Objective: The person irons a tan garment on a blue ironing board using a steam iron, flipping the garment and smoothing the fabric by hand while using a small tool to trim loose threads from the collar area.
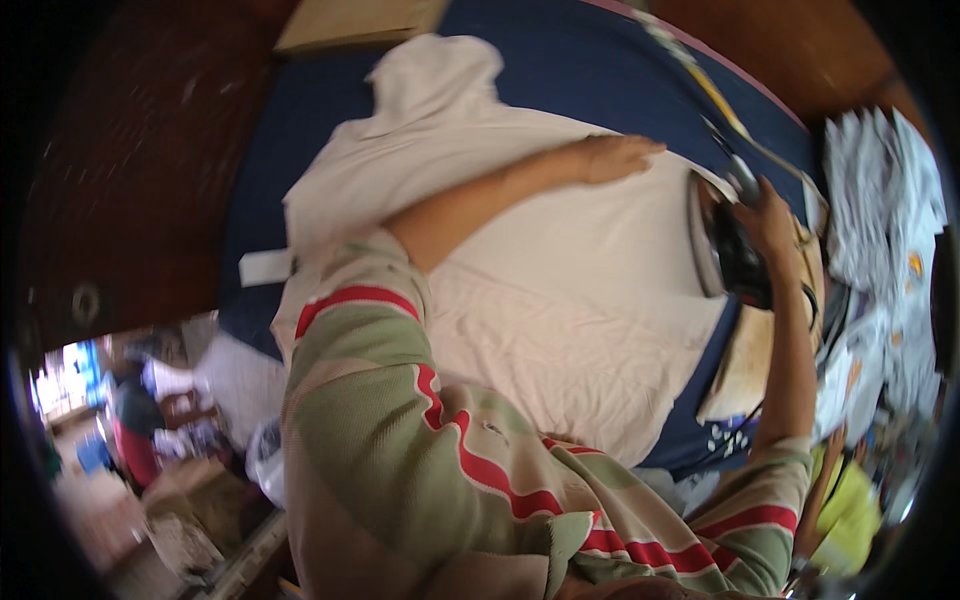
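A pale pink hooded garment (560,240) lies spread over a dark blue table covering (600,60), its hood at the far left. My left hand (618,158) rests flat near the garment's far edge, fingers stretched out. At the right side of the cloth, my right hand (770,222) grips a dark clothes iron (735,255), which stands at the garment's right end. Wrinkles show in the near part of the cloth. The iron's underside and the fingers' inner side are hidden.
A pale cord (745,130) runs along the far right edge. Light blue folded garments (870,200) are stacked at right, beside a brown pad (740,370). A cardboard piece (360,22) lies at the far left. One person (140,420) is at lower left, another in yellow (845,510) at lower right.
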The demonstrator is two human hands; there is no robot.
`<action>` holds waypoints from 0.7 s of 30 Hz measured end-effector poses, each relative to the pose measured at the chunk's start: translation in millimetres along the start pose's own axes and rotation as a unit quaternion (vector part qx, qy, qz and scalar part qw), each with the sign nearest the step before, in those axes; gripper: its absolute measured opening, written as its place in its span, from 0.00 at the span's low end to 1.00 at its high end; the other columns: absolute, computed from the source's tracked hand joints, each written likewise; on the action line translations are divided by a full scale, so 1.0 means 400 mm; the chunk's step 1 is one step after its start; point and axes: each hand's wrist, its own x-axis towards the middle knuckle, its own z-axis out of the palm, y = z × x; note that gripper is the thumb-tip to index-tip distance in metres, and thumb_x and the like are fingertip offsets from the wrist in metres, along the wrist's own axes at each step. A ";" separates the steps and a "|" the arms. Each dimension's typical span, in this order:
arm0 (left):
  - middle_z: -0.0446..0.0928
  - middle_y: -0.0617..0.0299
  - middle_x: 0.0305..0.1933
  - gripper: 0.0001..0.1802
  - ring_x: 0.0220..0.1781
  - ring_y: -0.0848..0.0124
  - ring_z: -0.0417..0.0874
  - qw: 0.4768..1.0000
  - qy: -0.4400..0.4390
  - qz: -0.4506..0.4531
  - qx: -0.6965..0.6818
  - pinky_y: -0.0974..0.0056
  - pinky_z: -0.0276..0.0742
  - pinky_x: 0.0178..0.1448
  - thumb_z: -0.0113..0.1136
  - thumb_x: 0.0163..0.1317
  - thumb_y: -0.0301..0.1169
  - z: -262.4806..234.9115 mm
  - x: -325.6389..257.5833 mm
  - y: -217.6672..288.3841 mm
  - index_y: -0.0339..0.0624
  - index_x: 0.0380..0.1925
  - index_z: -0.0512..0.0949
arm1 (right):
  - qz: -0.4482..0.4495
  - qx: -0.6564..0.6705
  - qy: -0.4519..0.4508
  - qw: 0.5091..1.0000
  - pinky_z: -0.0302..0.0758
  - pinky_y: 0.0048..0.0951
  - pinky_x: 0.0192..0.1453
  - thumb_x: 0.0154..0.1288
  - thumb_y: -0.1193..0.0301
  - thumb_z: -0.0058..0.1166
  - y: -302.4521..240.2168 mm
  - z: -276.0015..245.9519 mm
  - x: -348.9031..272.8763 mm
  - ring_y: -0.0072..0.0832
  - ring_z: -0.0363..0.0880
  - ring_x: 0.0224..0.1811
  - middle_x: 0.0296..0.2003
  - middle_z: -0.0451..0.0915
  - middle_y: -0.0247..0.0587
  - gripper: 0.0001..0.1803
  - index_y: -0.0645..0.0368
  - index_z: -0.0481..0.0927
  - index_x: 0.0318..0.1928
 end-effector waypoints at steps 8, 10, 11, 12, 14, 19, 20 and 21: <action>0.77 0.56 0.50 0.19 0.53 0.58 0.76 0.857 0.317 -0.209 0.347 0.58 0.70 0.58 0.53 0.53 0.21 -0.140 -0.700 -0.015 0.44 0.47 0.77 | -0.066 0.032 -0.020 0.997 0.73 0.36 0.50 0.48 0.66 0.58 -0.036 -0.074 -0.066 0.47 0.80 0.46 0.39 0.79 0.64 0.37 0.72 0.66 0.58; 0.75 0.55 0.52 0.17 0.55 0.59 0.74 0.786 0.379 -0.298 0.387 0.56 0.67 0.59 0.52 0.58 0.27 -0.257 -0.772 -0.076 0.42 0.48 0.75 | -0.041 0.042 -0.040 0.997 0.73 0.34 0.50 0.48 0.66 0.58 -0.062 -0.119 -0.093 0.44 0.80 0.44 0.39 0.79 0.63 0.37 0.73 0.65 0.58; 0.74 0.53 0.53 0.17 0.56 0.57 0.73 0.758 0.401 -0.308 0.411 0.56 0.67 0.60 0.51 0.60 0.30 -0.316 -0.775 -0.090 0.42 0.49 0.74 | -0.026 0.045 -0.034 0.998 0.74 0.33 0.43 0.48 0.67 0.58 -0.055 -0.129 -0.112 0.39 0.79 0.37 0.37 0.79 0.59 0.36 0.72 0.66 0.58; 0.73 0.52 0.54 0.18 0.56 0.56 0.73 0.730 0.427 -0.336 0.414 0.56 0.68 0.59 0.51 0.61 0.35 -0.364 -0.775 -0.132 0.40 0.49 0.74 | -0.011 0.046 -0.026 0.999 0.74 0.31 0.36 0.48 0.68 0.58 -0.042 -0.142 -0.128 0.34 0.77 0.29 0.34 0.78 0.54 0.35 0.71 0.66 0.58; 0.74 0.55 0.53 0.19 0.55 0.58 0.74 0.763 0.426 -0.429 0.232 0.55 0.68 0.58 0.53 0.61 0.39 -0.448 -0.766 -0.207 0.45 0.50 0.74 | -0.012 0.028 0.000 1.000 0.74 0.31 0.31 0.48 0.68 0.58 0.047 -0.154 -0.150 0.30 0.77 0.24 0.33 0.78 0.50 0.34 0.68 0.67 0.58; 0.77 0.57 0.38 0.14 0.42 0.62 0.79 0.809 0.302 -0.411 0.293 0.59 0.73 0.47 0.59 0.57 0.37 -0.503 -0.768 -0.318 0.46 0.42 0.76 | -0.064 -0.005 -0.029 0.998 0.75 0.36 0.41 0.49 0.67 0.58 0.072 -0.162 -0.202 0.39 0.80 0.36 0.38 0.79 0.53 0.34 0.65 0.67 0.59; 0.78 0.59 0.36 0.12 0.40 0.63 0.79 0.815 0.314 -0.403 0.275 0.59 0.73 0.45 0.59 0.57 0.37 -0.503 -0.761 -0.330 0.47 0.40 0.76 | -0.043 -0.018 -0.052 0.998 0.74 0.38 0.46 0.49 0.67 0.58 0.063 -0.156 -0.205 0.45 0.80 0.42 0.41 0.79 0.58 0.34 0.65 0.67 0.59; 0.78 0.60 0.36 0.11 0.39 0.63 0.79 0.808 0.321 -0.402 0.288 0.59 0.73 0.43 0.58 0.57 0.37 -0.500 -0.759 -0.341 0.48 0.39 0.76 | -0.067 0.017 -0.041 0.997 0.73 0.38 0.49 0.49 0.70 0.57 0.045 -0.144 -0.215 0.48 0.79 0.45 0.42 0.78 0.60 0.33 0.60 0.67 0.59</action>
